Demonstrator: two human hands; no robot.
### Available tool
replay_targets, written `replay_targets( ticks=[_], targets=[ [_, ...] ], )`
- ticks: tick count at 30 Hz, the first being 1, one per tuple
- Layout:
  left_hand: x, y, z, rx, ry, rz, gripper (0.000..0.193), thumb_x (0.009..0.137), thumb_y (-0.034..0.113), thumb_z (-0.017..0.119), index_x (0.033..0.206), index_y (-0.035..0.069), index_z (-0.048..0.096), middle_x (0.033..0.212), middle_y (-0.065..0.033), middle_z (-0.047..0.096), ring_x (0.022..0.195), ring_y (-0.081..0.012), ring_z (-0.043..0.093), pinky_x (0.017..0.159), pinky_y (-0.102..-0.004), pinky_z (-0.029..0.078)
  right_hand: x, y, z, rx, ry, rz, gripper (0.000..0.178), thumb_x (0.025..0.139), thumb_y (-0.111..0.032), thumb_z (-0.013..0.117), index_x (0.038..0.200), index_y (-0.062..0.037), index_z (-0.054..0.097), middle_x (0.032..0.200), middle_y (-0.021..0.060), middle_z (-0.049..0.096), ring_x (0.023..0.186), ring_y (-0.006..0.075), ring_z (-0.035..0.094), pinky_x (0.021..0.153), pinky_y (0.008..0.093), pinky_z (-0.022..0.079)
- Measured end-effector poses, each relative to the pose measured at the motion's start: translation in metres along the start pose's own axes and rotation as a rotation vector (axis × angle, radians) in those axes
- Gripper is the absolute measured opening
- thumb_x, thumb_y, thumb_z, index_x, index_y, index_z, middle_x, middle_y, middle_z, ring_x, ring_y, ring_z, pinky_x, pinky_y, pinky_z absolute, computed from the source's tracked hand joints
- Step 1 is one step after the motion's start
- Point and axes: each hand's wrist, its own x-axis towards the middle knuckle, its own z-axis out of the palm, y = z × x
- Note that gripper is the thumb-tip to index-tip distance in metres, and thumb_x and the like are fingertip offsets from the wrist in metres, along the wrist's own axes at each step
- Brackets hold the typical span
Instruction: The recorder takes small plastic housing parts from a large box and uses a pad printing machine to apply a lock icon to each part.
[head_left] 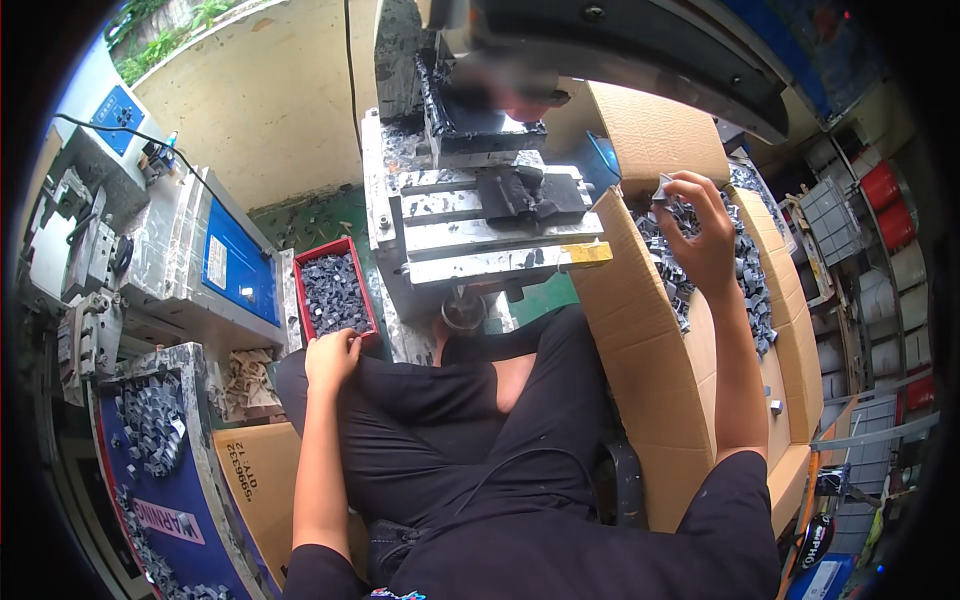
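My right hand (703, 232) is raised over the open cardboard box (640, 400) on my right. Its thumb and fingertips pinch a small grey block-like piece (661, 188) with a pale face. Below that hand, many similar grey pieces (752, 285) are heaped inside the box. My left hand (332, 358) rests on my left knee, close to the near edge of a red tray (370, 300), with loosely bent fingers and nothing seen in them. Dark grey pieces (335, 290) fill that tray. In front of me, a black fixture (535, 197) sits on the machine's slotted metal bed (450, 235).
The machine's head (620, 60) overhangs the bed. At left stand another white-and-blue machine (215, 250) and a blue panel (170, 490) bearing more grey pieces. A cardboard carton (265, 500) is beside my left leg. Shelves with red and white containers (885, 200) line the right.
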Motion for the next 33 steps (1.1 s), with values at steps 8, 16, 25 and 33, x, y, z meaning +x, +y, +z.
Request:
replay_targets(
  ticks=[8,16,25,33],
  targets=[
    [-0.002,0.003,-0.005,-0.026,0.005,-0.009,0.023,0.096,0.032,0.065,0.102,0.013,0.077,0.095,-0.0072,0.078,0.091,-0.0278,0.073,0.083,-0.0429,0.05,0.027,-0.1,-0.008,0.219,-0.056,-0.336,0.026,0.076,-0.006,0.085,0.098,-0.0078,0.071,0.116,0.0112,0.074,0.093,0.025,0.074,0.082,0.0379,0.058],
    [-0.037,0.097,-0.061,-1.291,0.083,-0.026,0.029,0.105,0.018,0.062,0.127,0.0,0.069,0.111,-0.0129,0.076,0.103,-0.0171,0.071,0.09,-0.0301,0.055,0.011,-0.157,0.015,0.733,-0.243,-0.287,0.052,0.071,-0.008,0.089,0.118,-0.0085,0.069,0.104,0.0101,0.074,0.09,0.0276,0.073,0.077,0.0362,0.058],
    [-0.13,0.173,-0.158,-1.527,-0.14,0.44,0.068,0.091,0.026,0.081,0.14,-0.013,0.054,0.134,-0.0202,0.063,0.124,-0.026,0.063,0.108,-0.0394,0.049,-0.001,-0.194,0.033,0.826,-0.303,-0.42,0.056,0.065,-0.014,0.091,0.116,-0.0028,0.071,0.096,0.0076,0.07,0.08,0.0236,0.068,0.071,0.0348,0.055],
    [-0.145,0.153,-0.141,-1.587,-0.247,0.426,0.073,0.098,0.048,0.069,0.133,-0.015,0.061,0.122,-0.0233,0.068,0.113,-0.0281,0.067,0.098,-0.0399,0.051,-0.009,-0.199,0.03,0.816,-0.389,-0.488,0.044,0.079,-0.027,0.088,0.114,-0.0047,0.07,0.096,0.0075,0.072,0.082,0.0237,0.069,0.075,0.0392,0.057]
  ],
)
